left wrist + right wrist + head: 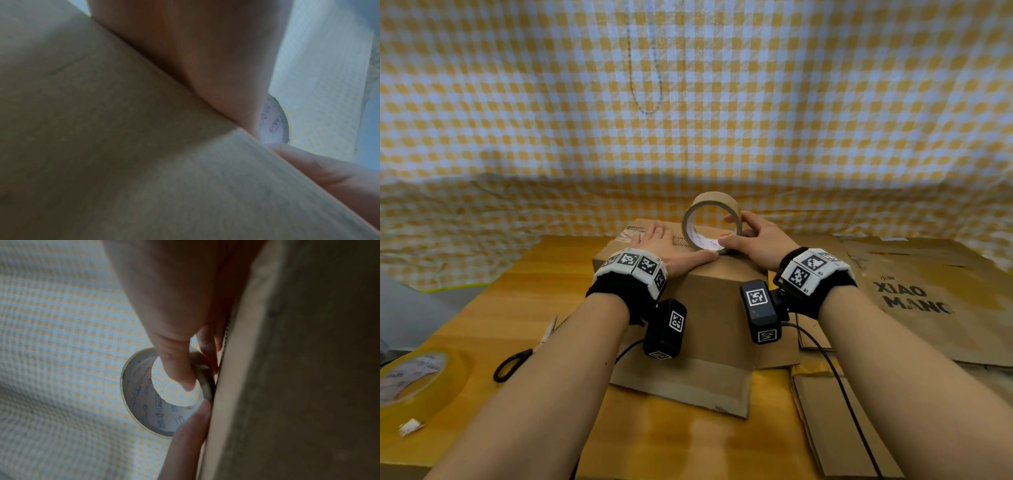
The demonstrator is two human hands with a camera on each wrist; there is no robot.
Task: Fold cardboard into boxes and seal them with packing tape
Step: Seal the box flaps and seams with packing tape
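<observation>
Broadly, a yellow-and-white checked cloth (722, 102) hangs behind and drapes onto the back of the wooden surface (688, 442). On the right of the surface lies a stack of flattened cardboard (928, 301), the top sheet printed XIAO MANG. In the middle stands the folded cardboard box (709, 308), closed at the top, with a loose flap spread on the surface toward the person. Both hands are on top of the box. The left hand (667, 245) lies flat, fingers straight and pressed on the top panel, its thumb stretched along the near edge toward the tape. The right hand (756, 236) grips the roll of brown packing tape (710, 222), which stands on its edge on the box top; the right wrist view shows the thumb (176, 366) reaching through the roll's core and other fingers curled round its outer rim, against the box edge. The left wrist view is mostly filled with blurred cardboard, with a sliver of the roll (273, 125) beyond. At the left of the surface lie black-handled scissors (517, 359), and nearer the corner a second roll of clear tape (410, 377) lies flat
</observation>
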